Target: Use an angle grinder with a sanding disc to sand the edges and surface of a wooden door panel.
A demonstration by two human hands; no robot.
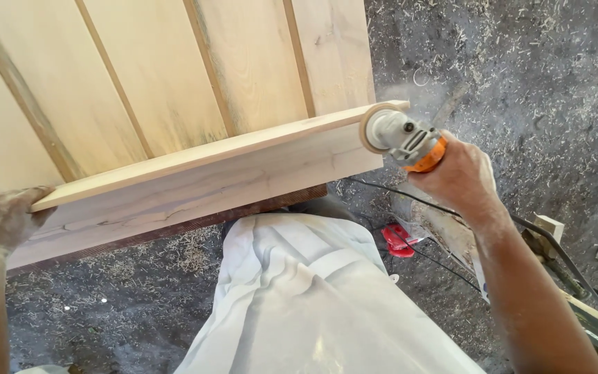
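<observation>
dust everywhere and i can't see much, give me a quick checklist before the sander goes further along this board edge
1. Right hand grips the orange and grey sander: ok.
2. Sanding disc meets the board at its right end: ok.
3. Left hand steadies the board's far end, well apart from the disc: ok.
4. Black cable trails on the floor under the right arm: not ok.
5. Red object lies on the floor near the person's legs: not ok.
6. Eye or dust protection: cannot tell.
</observation>
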